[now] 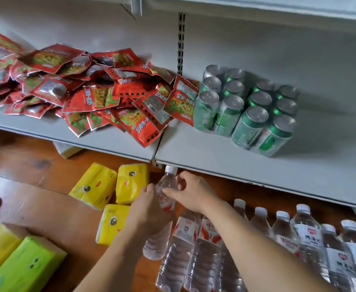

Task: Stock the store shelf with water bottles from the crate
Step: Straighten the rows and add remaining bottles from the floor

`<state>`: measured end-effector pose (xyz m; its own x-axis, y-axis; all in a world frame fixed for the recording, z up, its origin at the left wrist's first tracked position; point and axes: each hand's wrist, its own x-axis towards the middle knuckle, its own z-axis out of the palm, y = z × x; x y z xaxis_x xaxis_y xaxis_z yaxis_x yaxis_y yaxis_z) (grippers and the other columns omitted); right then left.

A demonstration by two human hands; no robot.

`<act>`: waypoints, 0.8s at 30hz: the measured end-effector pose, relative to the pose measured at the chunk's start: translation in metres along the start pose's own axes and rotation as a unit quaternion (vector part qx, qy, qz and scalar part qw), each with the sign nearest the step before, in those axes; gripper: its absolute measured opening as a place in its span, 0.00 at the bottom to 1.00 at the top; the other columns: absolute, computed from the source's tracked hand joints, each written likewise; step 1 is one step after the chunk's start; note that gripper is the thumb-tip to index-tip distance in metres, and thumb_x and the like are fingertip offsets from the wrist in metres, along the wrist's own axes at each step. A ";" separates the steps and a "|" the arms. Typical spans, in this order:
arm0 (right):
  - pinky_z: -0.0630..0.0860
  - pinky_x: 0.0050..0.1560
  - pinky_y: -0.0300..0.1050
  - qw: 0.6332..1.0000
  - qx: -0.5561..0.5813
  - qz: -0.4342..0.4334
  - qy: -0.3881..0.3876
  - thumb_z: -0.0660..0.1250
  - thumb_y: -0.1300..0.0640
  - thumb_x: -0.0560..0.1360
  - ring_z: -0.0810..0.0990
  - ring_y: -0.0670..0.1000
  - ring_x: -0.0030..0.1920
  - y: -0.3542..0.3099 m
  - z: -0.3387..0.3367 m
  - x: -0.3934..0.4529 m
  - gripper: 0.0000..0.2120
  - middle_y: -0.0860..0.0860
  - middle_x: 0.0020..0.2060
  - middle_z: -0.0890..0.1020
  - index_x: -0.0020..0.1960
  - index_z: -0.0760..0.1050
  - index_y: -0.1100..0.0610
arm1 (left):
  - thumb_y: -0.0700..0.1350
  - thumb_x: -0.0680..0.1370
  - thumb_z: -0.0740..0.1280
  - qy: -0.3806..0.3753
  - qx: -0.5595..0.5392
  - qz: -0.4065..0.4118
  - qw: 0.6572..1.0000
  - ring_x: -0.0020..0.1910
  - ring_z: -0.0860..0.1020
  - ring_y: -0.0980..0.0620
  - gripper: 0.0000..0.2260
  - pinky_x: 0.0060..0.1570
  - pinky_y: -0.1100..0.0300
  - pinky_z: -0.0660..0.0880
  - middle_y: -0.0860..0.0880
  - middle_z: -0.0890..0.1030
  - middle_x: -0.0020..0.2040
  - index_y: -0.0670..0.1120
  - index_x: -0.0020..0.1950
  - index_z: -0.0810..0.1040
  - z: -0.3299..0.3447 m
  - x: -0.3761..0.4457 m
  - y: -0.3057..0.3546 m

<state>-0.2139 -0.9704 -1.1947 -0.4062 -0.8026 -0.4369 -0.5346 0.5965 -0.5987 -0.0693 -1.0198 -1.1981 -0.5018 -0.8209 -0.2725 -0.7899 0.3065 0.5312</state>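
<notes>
Grey metal shelf (194,148) spans the frame from 9 to 3 o'clock, wood floor (25,161) under it. On the shelf at 10 o'clock: loose heap of red snack packets (84,89). At 2 o'clock: two shrink-wrapped packs of green cans (244,110), side by side, touching. On the floor at 5 o'clock: rows of water bottles (288,239), white caps, standing close together. At 7–8 o'clock: yellow tissue packs (109,192) and a green tissue pack (25,264), lying flat. I'm holding one water bottle (165,186) at centre, just below the shelf edge, cap up and tilted toward the shelf. My left hand (147,209) wraps the label section, my right hand (190,193) pinches the upper body below the neck. Crate can't be made out.
</notes>
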 end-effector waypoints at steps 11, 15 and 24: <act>0.75 0.63 0.61 0.974 0.189 -0.122 0.009 0.63 0.46 0.66 0.79 0.52 0.59 -0.034 -0.063 -0.056 0.29 0.42 0.54 0.82 0.66 0.66 0.27 | 0.62 0.64 0.74 0.168 -0.134 0.087 0.973 0.48 0.75 0.53 0.30 0.42 0.59 0.72 0.54 0.76 0.50 0.52 0.61 0.73 -0.051 -0.028 0.045; 0.77 0.64 0.53 0.968 0.144 -0.190 0.075 0.69 0.55 0.70 0.77 0.44 0.62 -0.036 -0.088 -0.082 0.44 0.42 0.65 0.76 0.74 0.49 0.26 | 0.59 0.65 0.76 0.211 -0.184 0.135 0.950 0.49 0.78 0.54 0.31 0.44 0.55 0.79 0.55 0.77 0.53 0.53 0.65 0.72 -0.070 -0.030 0.085; 0.77 0.61 0.44 0.931 0.072 -0.259 0.248 0.75 0.44 0.71 0.78 0.49 0.63 -0.054 -0.135 -0.109 0.55 0.48 0.70 0.74 0.74 0.31 0.28 | 0.55 0.66 0.76 0.293 -0.188 0.227 0.909 0.55 0.75 0.55 0.33 0.51 0.55 0.79 0.57 0.75 0.56 0.54 0.68 0.70 -0.112 -0.045 0.157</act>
<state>-0.2409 -0.9138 -1.0245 -0.4335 -0.8575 0.2770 -0.6628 0.0951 -0.7428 -0.1310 -0.9883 -1.0123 -0.3844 -0.8008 0.4593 -0.3165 0.5817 0.7493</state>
